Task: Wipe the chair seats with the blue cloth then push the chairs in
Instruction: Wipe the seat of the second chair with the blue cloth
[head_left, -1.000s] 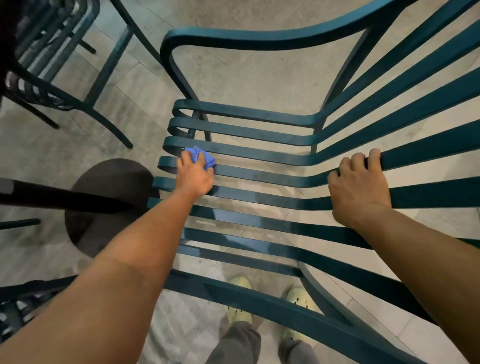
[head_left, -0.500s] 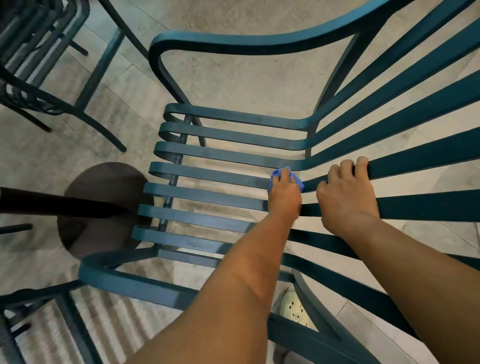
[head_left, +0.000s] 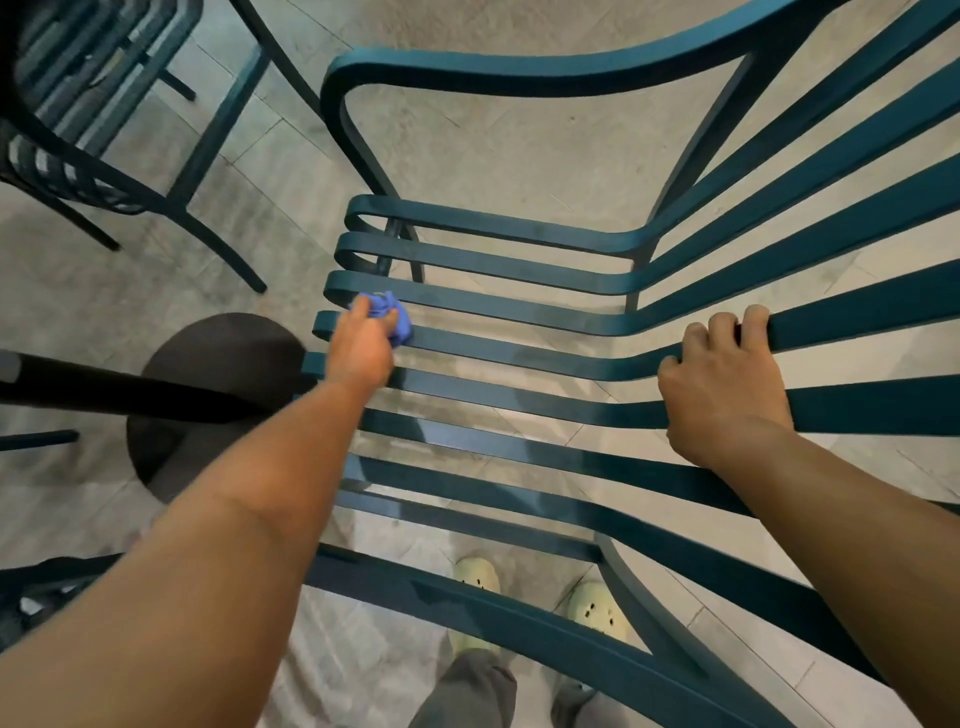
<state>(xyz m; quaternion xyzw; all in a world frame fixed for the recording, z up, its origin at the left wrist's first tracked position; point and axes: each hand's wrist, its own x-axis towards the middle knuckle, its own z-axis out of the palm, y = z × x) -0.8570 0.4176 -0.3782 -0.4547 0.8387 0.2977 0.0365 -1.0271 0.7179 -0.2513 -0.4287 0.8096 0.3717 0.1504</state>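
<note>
A teal slatted metal chair (head_left: 519, 306) fills the middle of the view, its seat slats running left to right and curving up into the back at the right. My left hand (head_left: 361, 348) grips a bunched blue cloth (head_left: 384, 312) and holds it against the front ends of the seat slats at the left. My right hand (head_left: 727, 384) grips a slat of the chair back, fingers curled over its top edge. Damp streaks show on the middle slats.
A second teal chair (head_left: 104, 130) stands at the upper left. A dark round table base (head_left: 218, 400) with a black pole sits on the grey tiled floor at the left. My feet in pale shoes (head_left: 535, 587) show under the chair's near armrest.
My left hand has swept the cloth from the back of the seat, close to my right hand, to the seat's front edge at the left. My right hand has kept its grip.
</note>
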